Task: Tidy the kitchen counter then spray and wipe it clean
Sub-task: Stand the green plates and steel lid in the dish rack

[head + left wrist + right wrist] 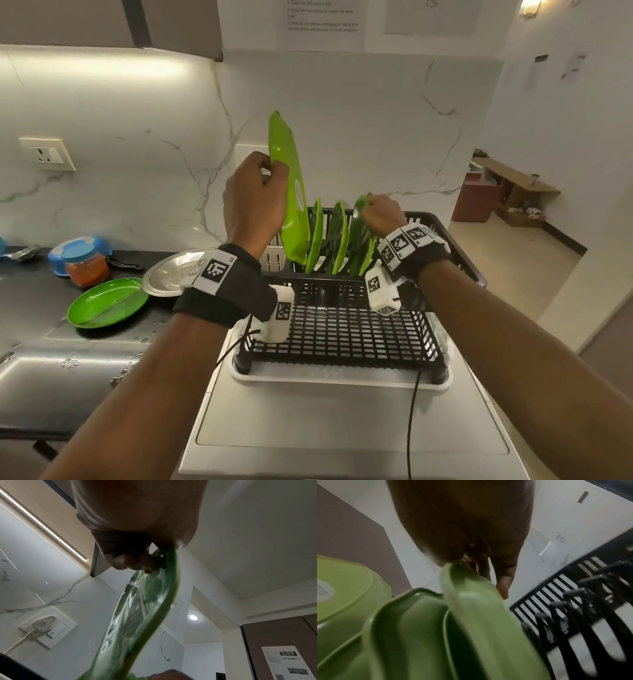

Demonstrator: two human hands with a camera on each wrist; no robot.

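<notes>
My left hand (255,198) grips the rim of a green plate (291,192) held on edge above the left end of the black dish rack (342,329). In the left wrist view the fingers (130,561) pinch that plate's rim (137,615). Several green plates (337,236) stand upright in the rack's slots. My right hand (382,216) pinches the top rim of the rightmost standing plate (361,236); the right wrist view shows its fingers (503,577) on that green rim (471,601), blurred.
The rack sits in a white drip tray (342,380) on a steel appliance top (342,431). On the wet black counter (34,308) to the left lie a green divided plate (106,303), a steel plate (171,274), a blue-lidded jar (85,263) and a blue pan (82,246).
</notes>
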